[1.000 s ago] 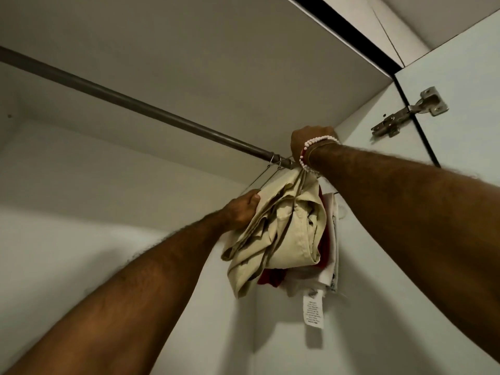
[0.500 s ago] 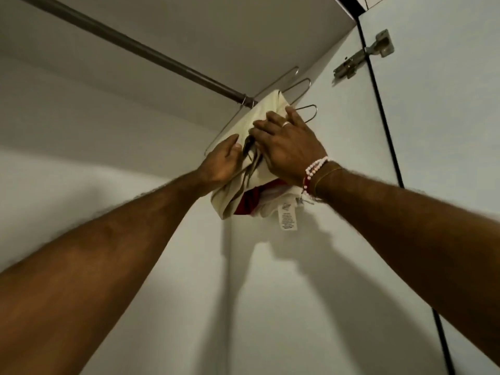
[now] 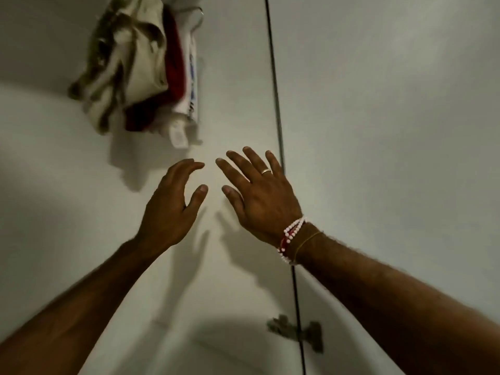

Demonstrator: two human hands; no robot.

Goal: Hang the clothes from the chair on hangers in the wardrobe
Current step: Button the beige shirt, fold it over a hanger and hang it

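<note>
High on the wardrobe's inner wall [image 3: 230, 77]: clothes [image 3: 135, 63] hang in a bunch, a beige garment outermost, a red one and a white one behind it toward the door side.
Care tag [image 3: 178, 135]: white, dangling at the bundle's lower edge.
Left hand [image 3: 170, 209]: raised below the bundle, fingers loosely curved, thumb apart, holding nothing.
Right hand [image 3: 259, 196]: just beside the left, fingers straight and spread wide, empty; a ring [image 3: 266, 171] on one finger, a beaded bracelet [image 3: 290, 236] at the wrist.
Hands and clothes: apart, no contact.
Door [image 3: 378, 104]: right of a dark gap; a blurred metal hinge [image 3: 297, 331] bridges that gap low down.
</note>
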